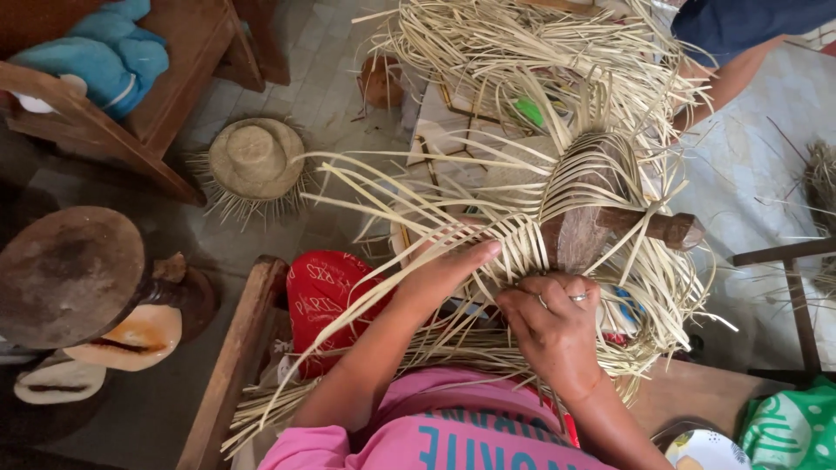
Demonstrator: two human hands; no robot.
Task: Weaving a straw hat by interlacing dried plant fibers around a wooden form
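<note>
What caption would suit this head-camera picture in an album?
Left hand and right hand plait pale straw strips over a wooden form; a hat lies nearby.

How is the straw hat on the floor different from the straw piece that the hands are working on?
The floor hat lies alone, untouched; the woven piece sits on a wooden block, with the left hand and right hand on it. The floor hat has a closed crown and short fringe; the woven piece has long loose strips spreading out. Both are pale straw.
</note>
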